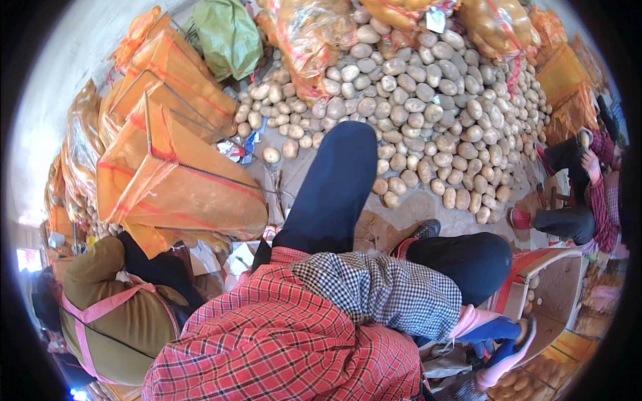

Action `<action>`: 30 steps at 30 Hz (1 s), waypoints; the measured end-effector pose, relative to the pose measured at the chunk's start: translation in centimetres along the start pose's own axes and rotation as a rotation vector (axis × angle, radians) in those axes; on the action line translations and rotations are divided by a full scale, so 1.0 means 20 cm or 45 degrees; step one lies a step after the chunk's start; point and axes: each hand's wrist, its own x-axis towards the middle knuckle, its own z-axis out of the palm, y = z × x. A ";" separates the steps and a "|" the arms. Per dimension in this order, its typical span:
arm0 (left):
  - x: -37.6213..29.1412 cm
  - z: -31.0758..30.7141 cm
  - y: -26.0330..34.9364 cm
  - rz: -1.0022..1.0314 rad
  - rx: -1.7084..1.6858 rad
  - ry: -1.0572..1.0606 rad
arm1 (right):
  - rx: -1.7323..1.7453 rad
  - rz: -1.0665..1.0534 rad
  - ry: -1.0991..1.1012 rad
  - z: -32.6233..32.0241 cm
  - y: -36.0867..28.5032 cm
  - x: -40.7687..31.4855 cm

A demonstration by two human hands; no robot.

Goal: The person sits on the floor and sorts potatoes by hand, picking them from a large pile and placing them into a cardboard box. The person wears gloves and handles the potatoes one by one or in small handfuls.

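Both of my hands are at the lower right, beside an open cardboard carton (549, 280). My left hand (494, 331), in a blue and pink glove below a black-and-white checked sleeve, reaches across my body. My right hand (504, 355) lies just below it, also in blue and pink, with a grey knitted cuff at the wrist. The fingers of both close around a small brown potato (523, 330). Motion blur softens its outline and the fingertips. A few potatoes (531, 290) show inside the carton, partly hidden by its wall.
A wide heap of loose potatoes (426, 100) covers the floor ahead. Orange mesh sacks (200, 185), one held open on a metal frame (149, 120), stand left. Full sacks (316, 35) line the back. One co-worker (115, 321) sits left, another (597, 200) sits right.
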 end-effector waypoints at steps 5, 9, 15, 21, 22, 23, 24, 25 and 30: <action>-0.42 -0.19 0.43 0.147 -0.097 0.056 | -1.132 -0.305 0.521 -0.17 0.09 0.31; -1.20 -0.59 0.95 0.880 0.345 0.434 | -0.103 -0.132 0.315 -0.02 -0.16 0.32; -2.32 -1.30 1.03 0.926 0.823 1.839 | -0.885 -0.804 0.111 0.59 -0.59 0.53; -2.84 -2.07 0.67 0.641 0.451 2.568 | -0.813 -0.763 -0.284 1.10 -0.76 0.66; -2.87 -2.16 0.63 0.062 0.736 2.796 | -0.858 -0.797 -0.265 1.13 -0.78 0.68; -2.88 -2.23 0.61 -0.402 0.833 2.840 | -0.803 -0.653 -0.331 1.15 -0.80 0.71; -2.88 -2.28 0.60 -0.525 0.859 2.851 | -0.735 -0.703 -0.397 1.17 -0.80 0.73; -2.87 -2.33 0.60 -0.710 0.813 2.820 | -0.691 -0.642 -0.445 1.17 -0.81 0.75; -2.72 -2.50 0.66 -1.216 0.911 2.748 | -0.385 -0.465 -0.604 1.19 -0.77 0.90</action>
